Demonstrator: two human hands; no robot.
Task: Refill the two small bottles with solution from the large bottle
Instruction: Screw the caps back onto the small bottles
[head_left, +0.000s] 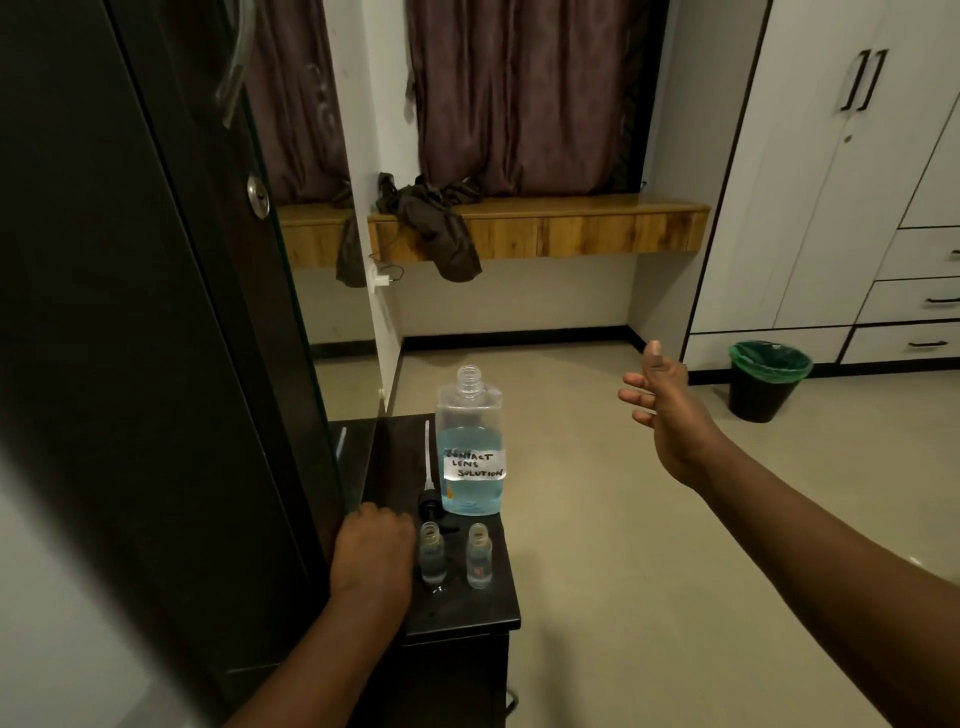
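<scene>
Left hand (371, 553) rests knuckles-up on the dark table (467, 610), fingers curled under (any grasp cannot be told), just beside two uncapped small bottles (456, 555). Large bottle (470, 447) stands behind. Right hand (670, 410) hovers, fingers released, well apart.

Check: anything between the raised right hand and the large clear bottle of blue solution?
Nothing visible. The right hand hangs open over bare floor right of the large clear bottle; the gap between them is open air.

Uncapped large bottle (471, 447) behind two small bottles (432, 553), right hand (670, 410) raised, fingers relaxed
</scene>
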